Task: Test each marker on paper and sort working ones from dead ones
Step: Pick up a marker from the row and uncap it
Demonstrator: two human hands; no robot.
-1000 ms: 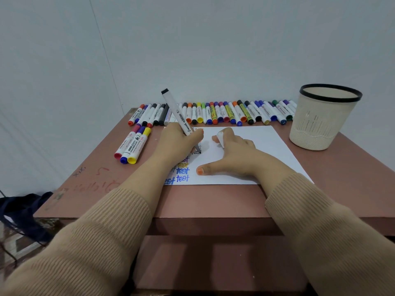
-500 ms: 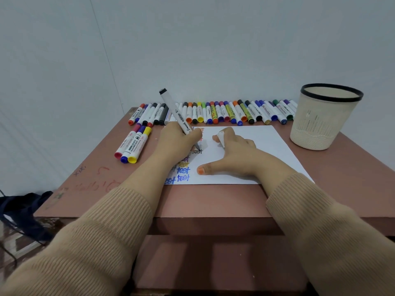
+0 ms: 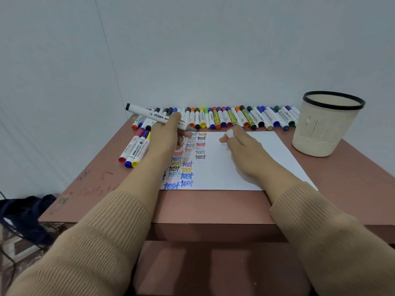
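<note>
Holding marker (image 3: 154, 116) near-level in left hand (image 3: 164, 138) | right hand (image 3: 242, 151) pinching cap (image 3: 229, 133)

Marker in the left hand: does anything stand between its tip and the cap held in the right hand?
Nothing visible does. Between the marker tip and the cap lies only flat paper with written test words.

The marker (image 3: 158, 117) in the left hand (image 3: 164, 139) has a smooth white plastic barrel with a slight sheen. The cap (image 3: 229, 133) pinched by the right hand (image 3: 243, 150) looks like the same white plastic. Under both hands lies smooth, matt white paper (image 3: 245, 167) on a table (image 3: 213, 206) with a dull reddish-brown top. Right of the right hand, the bin (image 3: 324, 133) is cream plastic with a perforated wall and a glossy black rim. The sleeves (image 3: 106, 242) are ribbed beige knit.
</note>
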